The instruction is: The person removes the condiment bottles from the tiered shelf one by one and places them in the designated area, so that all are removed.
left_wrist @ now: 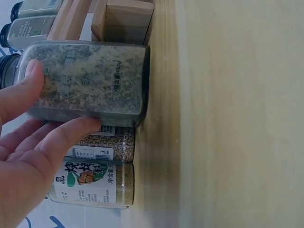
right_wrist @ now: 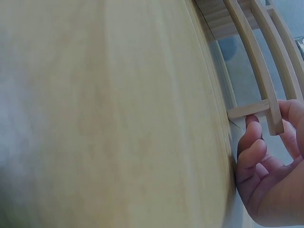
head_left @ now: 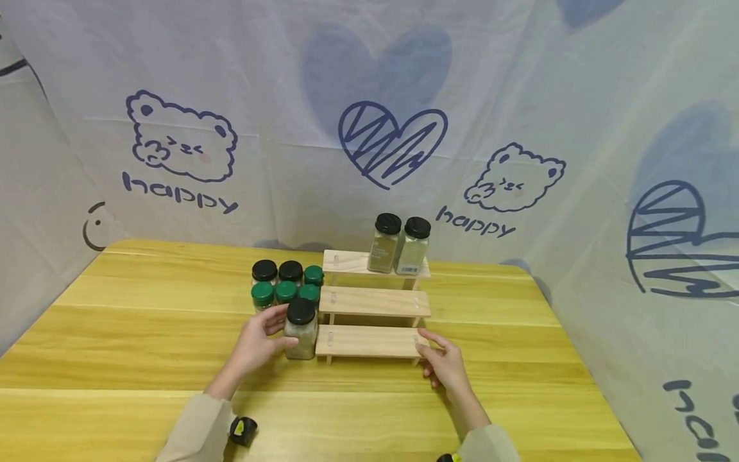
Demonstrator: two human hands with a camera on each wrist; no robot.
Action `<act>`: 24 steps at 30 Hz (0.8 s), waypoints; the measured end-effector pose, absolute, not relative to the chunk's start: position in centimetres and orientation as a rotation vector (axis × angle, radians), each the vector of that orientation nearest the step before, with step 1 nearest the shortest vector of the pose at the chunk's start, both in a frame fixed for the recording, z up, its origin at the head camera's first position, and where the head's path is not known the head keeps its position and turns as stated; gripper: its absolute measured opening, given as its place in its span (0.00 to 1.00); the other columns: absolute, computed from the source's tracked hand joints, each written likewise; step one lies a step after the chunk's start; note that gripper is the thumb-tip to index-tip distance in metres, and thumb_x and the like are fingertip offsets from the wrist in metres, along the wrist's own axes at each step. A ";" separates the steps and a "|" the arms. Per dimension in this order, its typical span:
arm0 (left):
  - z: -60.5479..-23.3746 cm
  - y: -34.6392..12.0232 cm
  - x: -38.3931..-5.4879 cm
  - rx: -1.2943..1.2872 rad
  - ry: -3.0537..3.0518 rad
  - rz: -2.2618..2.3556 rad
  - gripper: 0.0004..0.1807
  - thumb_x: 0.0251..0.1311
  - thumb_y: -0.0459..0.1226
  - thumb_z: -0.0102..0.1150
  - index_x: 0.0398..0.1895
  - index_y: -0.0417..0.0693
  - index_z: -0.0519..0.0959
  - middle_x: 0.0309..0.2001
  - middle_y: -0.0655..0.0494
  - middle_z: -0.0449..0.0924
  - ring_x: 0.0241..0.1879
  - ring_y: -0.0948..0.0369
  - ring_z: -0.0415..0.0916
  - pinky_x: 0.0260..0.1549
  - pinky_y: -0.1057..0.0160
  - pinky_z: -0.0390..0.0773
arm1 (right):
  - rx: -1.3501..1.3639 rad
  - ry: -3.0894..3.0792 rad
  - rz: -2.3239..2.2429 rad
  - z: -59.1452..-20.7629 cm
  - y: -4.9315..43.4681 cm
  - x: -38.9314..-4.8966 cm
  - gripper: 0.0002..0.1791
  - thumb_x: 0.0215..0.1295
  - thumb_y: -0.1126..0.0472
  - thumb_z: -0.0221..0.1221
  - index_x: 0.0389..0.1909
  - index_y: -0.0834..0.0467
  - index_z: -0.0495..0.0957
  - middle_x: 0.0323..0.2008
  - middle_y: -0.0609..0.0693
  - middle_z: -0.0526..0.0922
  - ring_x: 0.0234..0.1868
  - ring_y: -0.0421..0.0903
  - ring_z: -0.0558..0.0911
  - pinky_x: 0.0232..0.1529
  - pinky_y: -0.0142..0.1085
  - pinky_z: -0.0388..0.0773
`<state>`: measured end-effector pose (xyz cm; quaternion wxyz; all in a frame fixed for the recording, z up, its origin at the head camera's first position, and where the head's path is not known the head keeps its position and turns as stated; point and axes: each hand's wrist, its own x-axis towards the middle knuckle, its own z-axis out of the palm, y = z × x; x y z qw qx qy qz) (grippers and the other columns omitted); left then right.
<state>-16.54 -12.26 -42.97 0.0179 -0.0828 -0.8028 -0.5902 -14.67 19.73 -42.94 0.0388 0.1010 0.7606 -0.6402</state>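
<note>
A glass spice jar with a black lid point(head_left: 301, 340) stands upright at the left end of a three-step wooden rack point(head_left: 369, 340). My left hand point(head_left: 254, 345) holds this jar between thumb and fingers; the left wrist view shows greenish flakes inside the jar point(left_wrist: 90, 78). At the other end, my right hand point(head_left: 447, 367) pinches the right edge of the lowest step, with the thumb and fingers around the board's end point(right_wrist: 274, 121). Two black-lidded jars point(head_left: 383, 247) stand on the right half of the top step.
Left of the rack, several jars with green lids point(head_left: 285, 292) and black lids point(head_left: 264, 270) stand close together in rows. The rack sits on a yellow wood-grain table point(head_left: 369, 410). Behind the table hangs a printed cloth point(head_left: 277, 128).
</note>
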 end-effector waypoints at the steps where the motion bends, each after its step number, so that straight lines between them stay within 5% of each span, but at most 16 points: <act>1: -43.0 -12.3 -16.5 -0.251 -2.493 -1.833 0.32 0.46 0.24 0.63 0.56 0.26 0.63 0.52 0.29 0.66 0.50 0.41 0.68 0.47 0.55 0.71 | 0.310 2.332 -1.963 -42.9 19.7 -14.7 0.21 0.58 0.68 0.56 0.54 0.65 0.70 0.14 0.55 0.75 0.08 0.37 0.65 0.06 0.25 0.59; 24: -42.7 -12.7 -16.3 -0.211 -2.534 -1.851 0.32 0.45 0.27 0.65 0.55 0.28 0.64 0.53 0.31 0.67 0.51 0.43 0.68 0.49 0.51 0.69 | 0.296 2.320 -1.976 -43.0 19.8 -14.6 0.21 0.59 0.68 0.55 0.54 0.66 0.70 0.14 0.56 0.75 0.07 0.37 0.65 0.05 0.25 0.59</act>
